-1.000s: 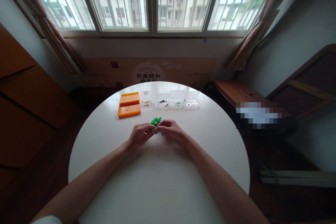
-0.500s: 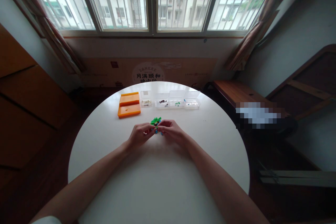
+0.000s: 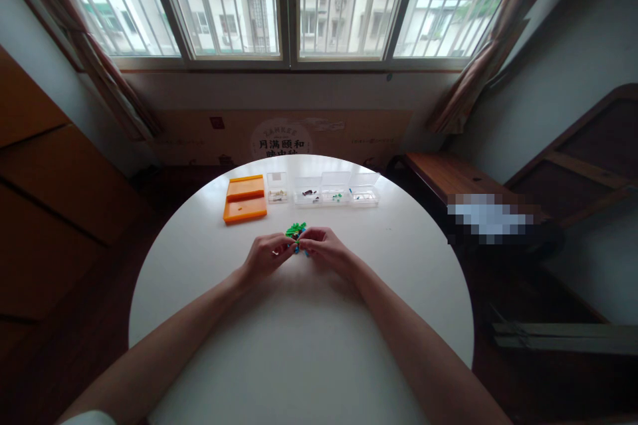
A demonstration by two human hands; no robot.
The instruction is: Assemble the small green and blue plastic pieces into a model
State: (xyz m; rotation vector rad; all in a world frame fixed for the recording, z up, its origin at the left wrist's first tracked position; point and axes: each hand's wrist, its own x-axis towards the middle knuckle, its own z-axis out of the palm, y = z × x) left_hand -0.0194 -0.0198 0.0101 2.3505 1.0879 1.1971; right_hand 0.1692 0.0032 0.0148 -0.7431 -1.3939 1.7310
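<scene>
On the white round table (image 3: 309,319), a small heap of green, blue and dark toy-brick-like pieces (image 3: 297,228) lies just beyond my fingertips. My left hand (image 3: 269,254) pinches at the near side of the heap, thumb and fingers together. From the other side my right hand (image 3: 326,246) also pinches, its fingertips meeting those of the left. A tiny green piece (image 3: 298,242) shows between the two sets of fingertips. My fingers cover part of the heap, and the exact form of the green piece is too small to make out.
Behind the heap stand an open orange case (image 3: 245,207), a clear box with pale pieces (image 3: 278,196), and joined clear boxes (image 3: 321,200) with dark, green and small blue pieces, lids raised. A wooden bench (image 3: 448,176) stands right of the table, below the window.
</scene>
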